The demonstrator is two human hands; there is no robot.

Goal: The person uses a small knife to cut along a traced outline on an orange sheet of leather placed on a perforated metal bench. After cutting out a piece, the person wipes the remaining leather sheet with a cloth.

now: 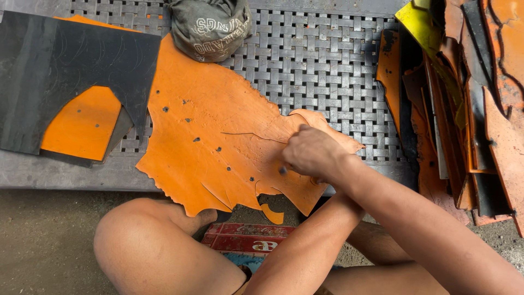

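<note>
Right hand (312, 152) clenched, pressing on orange leather sheet (218, 136) spread over woven worktop (316, 60). Left hand hidden beneath right forearm; state unclear. Black sheet (65, 60) lies left, scrap pile (464, 109) right, grey cap (210, 24) above.

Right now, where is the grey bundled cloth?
In the head view, the grey bundled cloth sits at the top centre on the woven metal bench, touching the top edge of the large orange sheet.
</note>
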